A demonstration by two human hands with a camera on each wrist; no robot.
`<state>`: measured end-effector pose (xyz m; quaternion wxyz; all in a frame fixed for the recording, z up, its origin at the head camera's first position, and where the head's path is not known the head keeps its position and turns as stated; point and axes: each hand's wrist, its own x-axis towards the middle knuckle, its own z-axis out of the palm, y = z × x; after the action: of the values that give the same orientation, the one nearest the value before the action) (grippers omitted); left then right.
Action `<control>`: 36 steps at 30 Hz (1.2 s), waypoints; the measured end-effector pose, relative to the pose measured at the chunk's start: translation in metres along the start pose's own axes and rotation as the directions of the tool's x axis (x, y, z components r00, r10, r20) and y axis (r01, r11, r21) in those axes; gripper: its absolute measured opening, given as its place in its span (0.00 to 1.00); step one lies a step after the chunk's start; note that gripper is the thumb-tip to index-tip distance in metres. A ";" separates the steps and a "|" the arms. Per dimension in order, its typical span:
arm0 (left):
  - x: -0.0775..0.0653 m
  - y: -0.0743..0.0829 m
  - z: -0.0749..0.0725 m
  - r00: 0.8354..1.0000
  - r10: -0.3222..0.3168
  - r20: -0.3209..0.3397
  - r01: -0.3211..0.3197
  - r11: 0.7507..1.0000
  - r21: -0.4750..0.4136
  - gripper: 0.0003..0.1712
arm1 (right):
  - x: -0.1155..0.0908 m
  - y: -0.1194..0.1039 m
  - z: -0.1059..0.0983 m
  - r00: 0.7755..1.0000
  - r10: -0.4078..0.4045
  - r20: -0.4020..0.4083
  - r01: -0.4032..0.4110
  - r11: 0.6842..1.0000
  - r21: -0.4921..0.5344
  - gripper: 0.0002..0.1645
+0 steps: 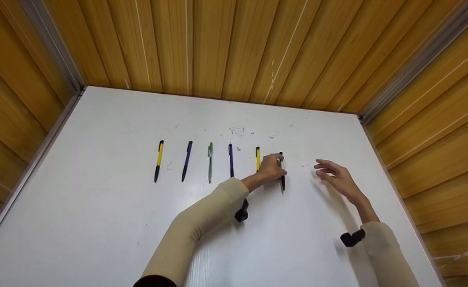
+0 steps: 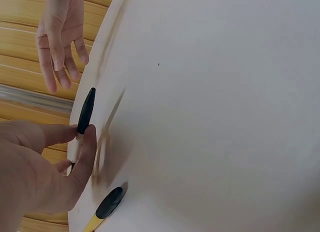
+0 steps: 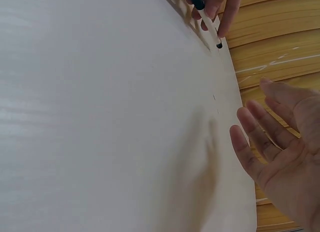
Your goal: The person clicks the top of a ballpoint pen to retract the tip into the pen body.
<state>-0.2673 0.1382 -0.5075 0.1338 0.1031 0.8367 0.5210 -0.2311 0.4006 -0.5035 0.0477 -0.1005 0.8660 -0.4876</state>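
Note:
My left hand (image 1: 272,167) pinches a pen (image 1: 283,184) between thumb and fingers at the right end of a row of pens. Its black grip (image 2: 86,111) shows in the left wrist view, and its white barrel (image 3: 208,23) in the right wrist view. Just left of that hand lies a yellow and black pen (image 1: 257,156), its lower part hidden behind the hand. My right hand (image 1: 339,179) hovers over the table's right side, holding nothing, its fingers loosely spread and slightly bent.
Further left on the white table (image 1: 98,223) lie a dark blue pen (image 1: 231,157), a clear green pen (image 1: 210,163), another blue pen (image 1: 187,159) and another yellow pen (image 1: 159,157), spaced apart and roughly parallel. Wood-patterned walls (image 1: 218,48) enclose the table's back and sides.

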 end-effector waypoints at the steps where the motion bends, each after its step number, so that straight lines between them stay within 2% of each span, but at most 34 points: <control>1: -0.001 0.000 0.002 1.000 -0.001 0.006 0.001 1.000 0.011 0.29 | -0.001 0.001 0.001 1.000 0.001 0.000 -0.001 1.000 0.002 0.31; 6: -0.001 -0.001 0.008 1.000 0.024 0.003 -0.024 0.993 0.113 0.26 | -0.005 0.003 0.004 1.000 0.010 0.019 -0.010 1.000 -0.005 0.31; 10: 0.002 0.002 0.011 0.999 0.039 -0.008 -0.036 0.975 0.219 0.22 | -0.006 0.004 0.003 0.999 0.003 0.037 -0.003 1.000 0.000 0.31; 19: 0.006 0.009 0.014 0.999 -0.026 -0.035 0.036 0.937 0.348 0.26 | -0.005 0.004 0.006 0.999 0.021 0.029 -0.022 1.000 0.013 0.31; 28: 0.013 0.007 0.017 0.999 -0.021 -0.033 0.031 0.931 0.364 0.26 | -0.008 0.002 0.007 1.000 0.019 0.019 -0.019 1.000 -0.002 0.30; 32: 0.013 0.005 0.014 1.000 -0.019 -0.012 0.022 0.940 0.341 0.19 | -0.009 0.002 0.007 1.000 0.011 0.020 -0.011 1.000 -0.013 0.30; 36: 0.010 0.004 0.005 1.000 0.031 -0.004 -0.029 0.954 0.298 0.17 | -0.009 0.004 0.007 1.000 0.016 0.021 -0.016 1.000 -0.009 0.30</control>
<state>-0.2750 0.1474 -0.5075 0.1054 0.1325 0.9045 0.3915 -0.2215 0.3986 -0.5102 0.0602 -0.0989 0.8684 -0.4822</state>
